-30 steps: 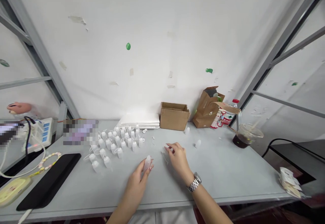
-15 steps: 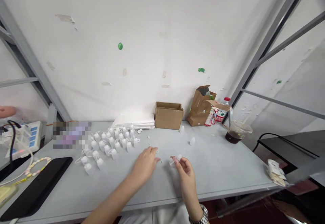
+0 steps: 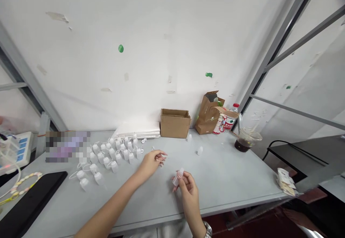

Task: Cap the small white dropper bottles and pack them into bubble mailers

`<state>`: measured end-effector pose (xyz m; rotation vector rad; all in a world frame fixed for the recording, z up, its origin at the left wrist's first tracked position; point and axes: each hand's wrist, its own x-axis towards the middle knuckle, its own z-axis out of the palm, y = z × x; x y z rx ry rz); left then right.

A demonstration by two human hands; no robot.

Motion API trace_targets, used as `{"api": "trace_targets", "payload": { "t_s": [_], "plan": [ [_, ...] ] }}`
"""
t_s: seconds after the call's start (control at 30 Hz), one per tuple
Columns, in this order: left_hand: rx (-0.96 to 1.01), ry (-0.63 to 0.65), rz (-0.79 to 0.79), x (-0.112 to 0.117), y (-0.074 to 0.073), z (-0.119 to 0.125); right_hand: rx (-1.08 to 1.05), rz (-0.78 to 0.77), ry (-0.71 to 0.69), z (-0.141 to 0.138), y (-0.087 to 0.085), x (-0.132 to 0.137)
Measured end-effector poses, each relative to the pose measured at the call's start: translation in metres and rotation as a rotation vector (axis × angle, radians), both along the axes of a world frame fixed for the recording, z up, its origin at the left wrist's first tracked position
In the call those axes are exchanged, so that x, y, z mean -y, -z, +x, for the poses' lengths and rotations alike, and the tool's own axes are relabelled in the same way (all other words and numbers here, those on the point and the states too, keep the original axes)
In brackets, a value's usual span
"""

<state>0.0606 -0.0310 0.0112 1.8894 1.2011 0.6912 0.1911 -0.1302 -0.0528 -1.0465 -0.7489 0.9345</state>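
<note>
Between the thumb and fingers of my right hand is a small translucent plastic bottle, held tilted above the grey table. My left hand hovers to its left with the fingers pinched together. A thin pale piece seems to be at those fingertips, too small to make out. Left of my left hand stand several small white bottles with thin strap loops. Two small translucent pieces, one nearer and one farther back, stand beyond my right hand.
A cardboard box and white flat sheets lie by the wall. Behind on the right are a paper bag and a cup of dark drink. A black slab-like device lies at the left, near a power strip.
My left hand has lifted off the tabletop and turned, its fingers now pinched. My right hand has tilted the small bottle more upright. The whole view has shifted slightly.
</note>
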Motion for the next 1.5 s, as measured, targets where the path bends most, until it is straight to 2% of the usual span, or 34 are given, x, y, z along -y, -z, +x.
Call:
{"api": "trace_targets", "payload": {
  "t_s": [0.07, 0.13, 0.2, 0.37, 0.53, 0.7, 0.93, 1.07, 1.2, 1.4, 1.5],
  "plan": [
    [0.162, -0.003, -0.087, 0.014, -0.007, -0.002, -0.006, 0.019, -0.026, -0.003, 0.000, -0.001],
    [0.566, -0.125, -0.279, 0.030, -0.009, -0.002, 0.008, 0.027, -0.047, -0.008, 0.000, -0.002],
    [0.817, -0.250, -0.389, 0.043, -0.007, -0.003, 0.062, 0.018, -0.058, -0.014, 0.001, -0.004],
    [1.079, -0.436, -0.500, 0.054, 0.007, -0.015, 0.161, -0.020, -0.063, -0.029, 0.001, -0.009],
    [1.091, -0.432, -0.566, 0.055, 0.018, -0.023, 0.148, -0.041, -0.203, -0.035, 0.002, -0.007],
    [1.065, -0.334, -0.620, 0.057, 0.022, -0.013, 0.206, -0.026, -0.232, -0.034, 0.001, -0.003],
    [1.027, -0.415, -0.539, 0.055, 0.029, -0.010, 0.284, -0.026, -0.248, -0.035, -0.003, -0.002],
    [0.923, -0.446, -0.447, 0.056, 0.028, -0.010, 0.342, -0.011, -0.205, -0.035, -0.005, 0.000],
    [0.828, -0.366, -0.372, 0.062, 0.020, -0.011, 0.315, -0.017, -0.138, -0.034, -0.004, -0.001],
    [0.863, -0.170, -0.502, 0.070, 0.010, -0.014, 0.316, -0.023, -0.045, -0.034, 0.001, -0.001],
    [0.877, -0.136, -0.565, 0.070, 0.011, -0.014, 0.394, 0.005, 0.027, -0.035, -0.001, 0.001]
  ]
}}
